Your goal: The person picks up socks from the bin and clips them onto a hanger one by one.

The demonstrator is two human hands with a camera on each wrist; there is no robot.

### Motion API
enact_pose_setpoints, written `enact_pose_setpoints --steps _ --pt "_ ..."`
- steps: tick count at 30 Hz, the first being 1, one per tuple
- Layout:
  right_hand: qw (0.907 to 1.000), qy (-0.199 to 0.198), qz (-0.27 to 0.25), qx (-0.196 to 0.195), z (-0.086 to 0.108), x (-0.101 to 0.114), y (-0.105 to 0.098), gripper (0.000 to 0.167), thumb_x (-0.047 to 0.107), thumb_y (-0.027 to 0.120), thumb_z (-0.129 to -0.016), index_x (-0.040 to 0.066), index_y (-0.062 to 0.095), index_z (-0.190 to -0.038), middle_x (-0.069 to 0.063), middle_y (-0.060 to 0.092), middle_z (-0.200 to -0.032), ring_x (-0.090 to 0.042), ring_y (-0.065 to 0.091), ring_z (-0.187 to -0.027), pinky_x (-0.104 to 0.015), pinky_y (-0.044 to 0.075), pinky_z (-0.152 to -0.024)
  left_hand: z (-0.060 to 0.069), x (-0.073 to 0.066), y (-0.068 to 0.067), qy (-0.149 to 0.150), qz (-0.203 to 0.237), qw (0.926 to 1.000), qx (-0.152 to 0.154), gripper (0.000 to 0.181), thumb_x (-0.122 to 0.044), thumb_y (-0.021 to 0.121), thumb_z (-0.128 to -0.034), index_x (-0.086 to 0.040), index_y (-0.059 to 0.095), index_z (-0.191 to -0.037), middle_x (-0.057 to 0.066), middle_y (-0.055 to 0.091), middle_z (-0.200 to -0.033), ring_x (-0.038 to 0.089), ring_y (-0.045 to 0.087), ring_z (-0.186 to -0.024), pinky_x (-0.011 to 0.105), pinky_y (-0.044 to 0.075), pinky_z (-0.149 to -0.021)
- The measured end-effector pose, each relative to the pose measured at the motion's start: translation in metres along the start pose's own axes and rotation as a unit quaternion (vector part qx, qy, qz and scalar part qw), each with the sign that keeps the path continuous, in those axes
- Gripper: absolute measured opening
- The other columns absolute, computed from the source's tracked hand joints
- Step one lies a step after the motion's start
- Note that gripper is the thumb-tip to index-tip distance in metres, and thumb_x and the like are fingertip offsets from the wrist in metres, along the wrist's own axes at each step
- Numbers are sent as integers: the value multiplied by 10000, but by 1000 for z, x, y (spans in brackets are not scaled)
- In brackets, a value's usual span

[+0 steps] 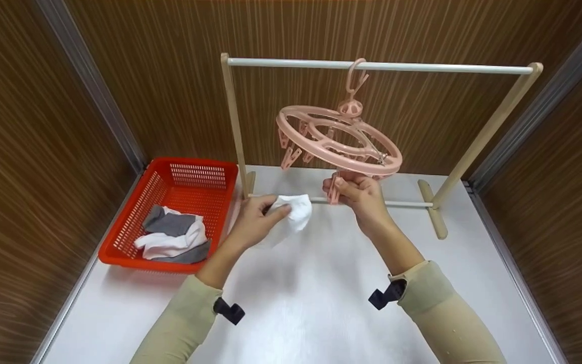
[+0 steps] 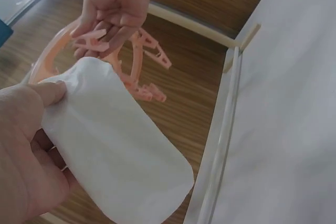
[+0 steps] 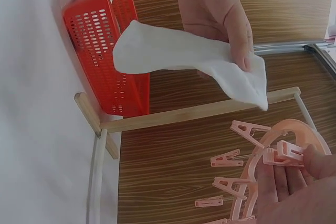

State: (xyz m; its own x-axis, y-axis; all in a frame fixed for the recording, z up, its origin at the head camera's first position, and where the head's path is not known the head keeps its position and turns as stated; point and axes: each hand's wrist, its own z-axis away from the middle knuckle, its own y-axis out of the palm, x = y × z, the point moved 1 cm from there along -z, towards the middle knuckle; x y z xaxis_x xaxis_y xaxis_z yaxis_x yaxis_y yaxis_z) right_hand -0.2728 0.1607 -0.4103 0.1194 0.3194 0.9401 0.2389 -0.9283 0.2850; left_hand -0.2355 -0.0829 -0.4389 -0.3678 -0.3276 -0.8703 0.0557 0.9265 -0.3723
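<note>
My left hand (image 1: 258, 218) pinches a white sock (image 1: 298, 210) near one end between thumb and fingers. The rest of the sock (image 3: 163, 51) hangs free in the right wrist view. A pink round clip hanger (image 1: 316, 146) hangs by its hook from the rack's top bar, tilted down toward the right. Under its near rim, my right hand (image 1: 367, 199) holds one of its pink clothespins (image 3: 286, 154) between thumb and fingers. The sock and that clothespin (image 2: 92, 41) are apart, though close together in the left wrist view.
To the left stands a red basket (image 1: 226, 187) holding several grey and white cloth pieces (image 1: 175, 237). The drying rack (image 1: 437, 65) has wooden legs and a low crossbar (image 1: 407, 203) just beyond the hands. More clothespins (image 3: 231, 184) dangle from the hanger. Wood-patterned walls enclose the white table (image 1: 291, 313).
</note>
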Motion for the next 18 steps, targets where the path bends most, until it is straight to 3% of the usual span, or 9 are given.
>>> enact_pose_setpoints --steps 4,8,18 --pt "9999 -27 -113 -57 -1 0 1 97 5 588 -972 -61 616 -1037 -135 749 -885 -240 739 -818 -309 609 -718 -3 -3 14 68 -12 9995 322 255 -253 690 -946 -87 599 -774 -36 472 -678 108 433 -673 239 341 -584" --pt "9999 3 -113 24 0 -2 3 125 9 582 -977 -77 598 -1066 -131 753 -890 -223 741 -816 -312 612 -727 -3 -5 23 147 41 9984 539 235 -246 694 -943 -89 623 -782 -39 433 -656 110 418 -655 244 336 -579" --pt "9998 167 -114 29 0 -4 4 80 11 584 -977 -37 618 -1031 -129 753 -881 -212 735 -806 -320 609 -757 -8 -15 38 240 -239 9969 714 182 -265 695 -937 -101 705 -859 -52 451 -653 100 426 -647 234 341 -570"
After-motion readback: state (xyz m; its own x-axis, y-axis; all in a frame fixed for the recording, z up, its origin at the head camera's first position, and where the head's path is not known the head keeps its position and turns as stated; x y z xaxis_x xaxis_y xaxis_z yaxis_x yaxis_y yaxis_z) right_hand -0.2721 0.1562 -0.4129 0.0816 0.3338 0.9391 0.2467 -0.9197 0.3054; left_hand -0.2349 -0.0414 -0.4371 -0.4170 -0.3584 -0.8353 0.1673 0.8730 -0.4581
